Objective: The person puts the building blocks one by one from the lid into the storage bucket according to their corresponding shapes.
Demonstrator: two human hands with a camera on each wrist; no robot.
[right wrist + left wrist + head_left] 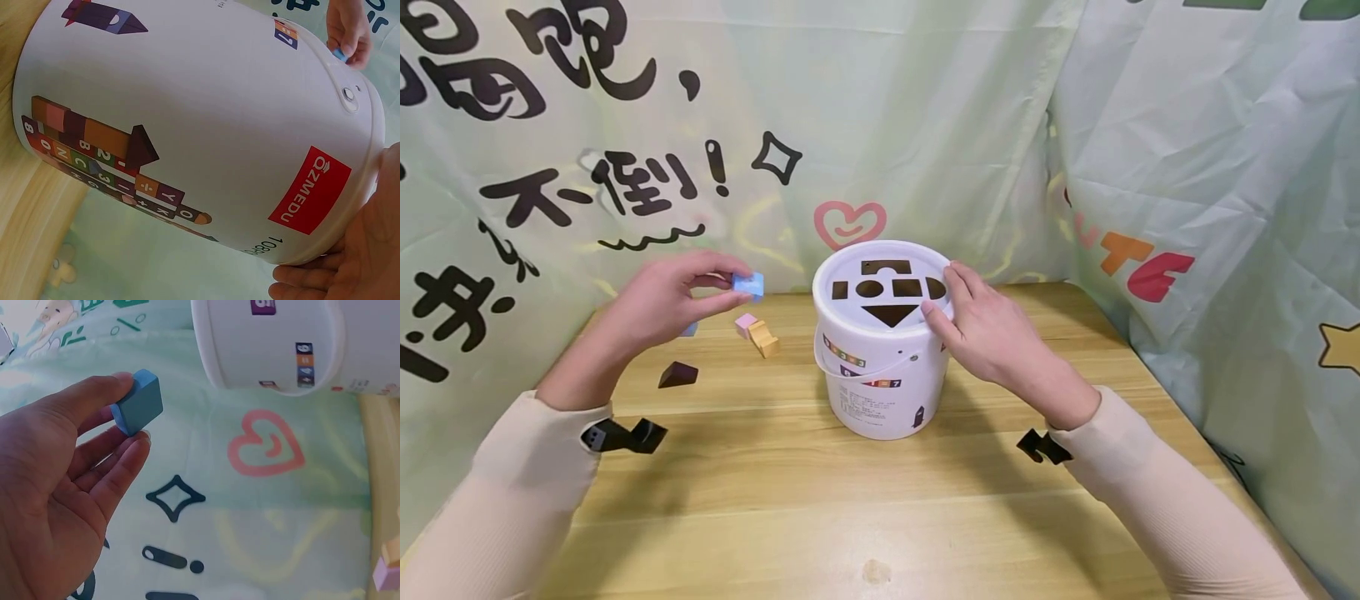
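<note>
Two beige sleeves [1150,492] lie nearest, reaching over the desk [775,517]. The left hand [666,302] pinches a blue block [748,286] between thumb and fingertips, at the hand's 3 o'clock, raised off the wood. Farther toward 3 o'clock, apart from it, stands an upright white bucket [868,412]; the right hand [992,329] rests on its rim around 2 o'clock, fingers loosely extended. A dark block [678,374] lies at the left hand's 6 o'clock.

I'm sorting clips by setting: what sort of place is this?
Probably an indoor play or filming corner, though I can't tell which: a wooden table, printed fabric hung around it, and a white bucket with shape cut-outs in its lid standing on the tabletop.
</note>
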